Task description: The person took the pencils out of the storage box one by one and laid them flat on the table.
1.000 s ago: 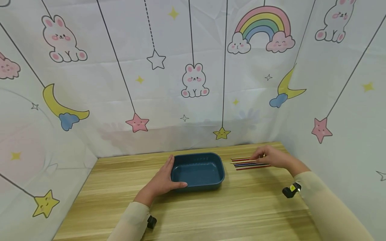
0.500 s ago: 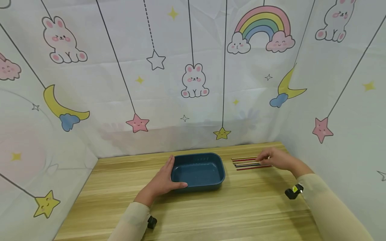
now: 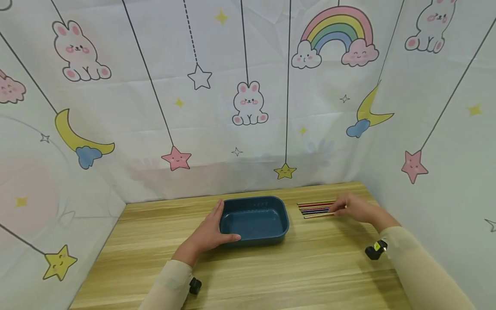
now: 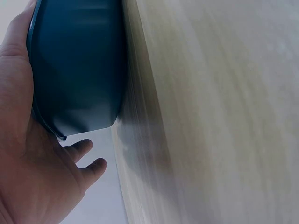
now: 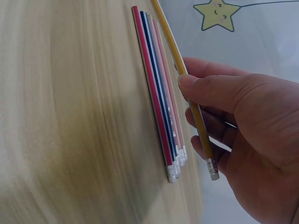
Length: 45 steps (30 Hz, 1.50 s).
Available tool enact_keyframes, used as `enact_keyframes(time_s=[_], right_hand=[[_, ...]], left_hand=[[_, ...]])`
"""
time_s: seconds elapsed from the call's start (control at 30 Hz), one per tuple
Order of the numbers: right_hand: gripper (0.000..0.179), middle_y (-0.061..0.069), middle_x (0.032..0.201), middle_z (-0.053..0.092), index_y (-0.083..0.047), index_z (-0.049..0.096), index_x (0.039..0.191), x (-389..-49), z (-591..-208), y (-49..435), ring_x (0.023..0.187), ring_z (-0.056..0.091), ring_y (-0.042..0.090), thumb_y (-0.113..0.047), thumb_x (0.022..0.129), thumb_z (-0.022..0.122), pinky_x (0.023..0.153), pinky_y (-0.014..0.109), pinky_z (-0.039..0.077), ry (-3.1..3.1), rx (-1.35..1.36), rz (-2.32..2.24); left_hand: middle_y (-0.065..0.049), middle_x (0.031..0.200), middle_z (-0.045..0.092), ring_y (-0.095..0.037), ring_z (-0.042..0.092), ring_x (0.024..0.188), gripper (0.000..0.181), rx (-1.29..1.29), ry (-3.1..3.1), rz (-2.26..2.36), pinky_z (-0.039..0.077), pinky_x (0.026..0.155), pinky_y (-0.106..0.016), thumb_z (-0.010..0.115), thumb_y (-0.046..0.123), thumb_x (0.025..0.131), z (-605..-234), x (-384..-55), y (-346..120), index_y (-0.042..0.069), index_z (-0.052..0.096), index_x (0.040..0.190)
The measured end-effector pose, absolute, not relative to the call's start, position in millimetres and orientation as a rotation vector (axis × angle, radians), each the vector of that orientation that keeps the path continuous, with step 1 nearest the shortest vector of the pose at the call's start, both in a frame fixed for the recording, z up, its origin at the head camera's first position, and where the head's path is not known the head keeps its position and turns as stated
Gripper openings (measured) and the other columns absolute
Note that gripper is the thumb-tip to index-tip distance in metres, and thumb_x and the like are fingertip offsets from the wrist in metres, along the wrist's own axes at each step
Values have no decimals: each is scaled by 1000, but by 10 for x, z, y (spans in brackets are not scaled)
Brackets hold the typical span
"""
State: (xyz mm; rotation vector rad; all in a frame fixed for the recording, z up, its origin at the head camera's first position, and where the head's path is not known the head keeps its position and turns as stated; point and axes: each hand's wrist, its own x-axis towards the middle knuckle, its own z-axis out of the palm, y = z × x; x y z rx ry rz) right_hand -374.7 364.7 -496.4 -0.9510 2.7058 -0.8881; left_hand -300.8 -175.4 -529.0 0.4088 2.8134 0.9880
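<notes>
In the head view my left hand [image 3: 207,232] rests against the left end of a dark blue rectangular container [image 3: 253,224]. Its thumb lies straight along the near wall, and the other fingers reach up the left side. Nothing shows inside the container. To its right, my right hand [image 3: 356,209] pinches a yellow pencil [image 5: 198,121] between thumb and fingers, its white eraser end toward the palm. That pencil is held slightly apart from a row of several pencils [image 5: 153,93], red, dark blue and pinkish, which lie side by side on the table.
The wood-grain table [image 3: 263,275] ends at a white cloth backdrop [image 3: 217,129] printed with rabbits, stars and moons, which also rises at both sides. A small black camera [image 3: 373,250] hangs at the right wrist, another black camera [image 3: 195,285] at the left.
My right hand has shifted slightly right and toward me over the row, and a light-coloured pencil now shows at its near edge. The left hand and container stay in place.
</notes>
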Motion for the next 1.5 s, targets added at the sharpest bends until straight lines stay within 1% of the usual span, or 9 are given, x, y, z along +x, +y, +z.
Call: enact_keyframes(time_s=[0.13,0.33,0.53,0.63,0.73,1.0,1.27,1.4,1.5], right_hand=[[17,-1,109,78,-13,89,110,-3741,-5027,3660,103,72,19,-3,102,78,89,34,59,2714,-943,-877],[17,1,111,79,-14,89,111,-3741,-5075,3659,107,73,23,-5,103,77,91,36,60,2729,-924,-865],[14,1,111,79,-13,89,111,-3736,-5119,3658,105,73,23,-8,103,78,91,36,59,2736,-895,-877],[13,2,110,79,-12,89,110,-3747,-5156,3666,104,73,23,-7,102,79,91,36,60,2741,-910,-884],[14,2,109,79,-11,89,108,-3761,-5194,3676,103,73,23,-5,102,79,91,36,60,2756,-920,-896],[15,6,103,78,-9,89,107,-3781,-5264,3693,97,73,20,0,99,80,85,36,60,2790,-937,-930],[15,2,104,78,-9,89,107,-3795,-5311,3694,99,73,24,0,98,81,86,38,61,2823,-968,-859],[15,1,103,78,-10,89,105,-3791,-5317,3680,97,73,23,0,97,82,86,38,61,2843,-997,-843],[15,-1,102,78,-11,89,104,-3785,-5312,3668,97,73,23,0,97,82,86,39,61,2856,-989,-831]], left_hand=[[-8,187,0,-42,14,169,139,409,2813,991,27,129,-68,89,68,85,-5283,-3005,-1754,11,4,179],[-7,187,-1,-41,13,169,138,412,2811,989,26,130,-67,89,67,86,-5271,-3002,-1751,11,4,179],[-7,187,-1,-41,13,169,139,410,2808,993,26,129,-67,90,67,85,-5271,-2996,-1760,11,4,179],[-7,187,-1,-40,13,169,140,410,2811,977,26,130,-66,88,70,85,-5281,-3004,-1765,12,3,179],[-9,187,0,-43,14,169,139,420,2815,977,26,129,-68,88,70,85,-5286,-3009,-1769,11,4,179],[-10,187,0,-44,13,169,137,428,2822,976,26,129,-68,88,67,87,-5289,-3014,-1774,10,4,179],[-9,187,0,-43,14,169,138,424,2820,971,25,129,-68,88,68,86,-5296,-3014,-1771,11,3,179],[-7,187,-2,-41,13,169,139,413,2813,965,25,130,-67,88,70,86,-5300,-3012,-1771,14,2,179],[-8,187,-1,-42,14,169,139,418,2812,970,25,129,-68,88,70,86,-5305,-3010,-1773,13,3,179]])
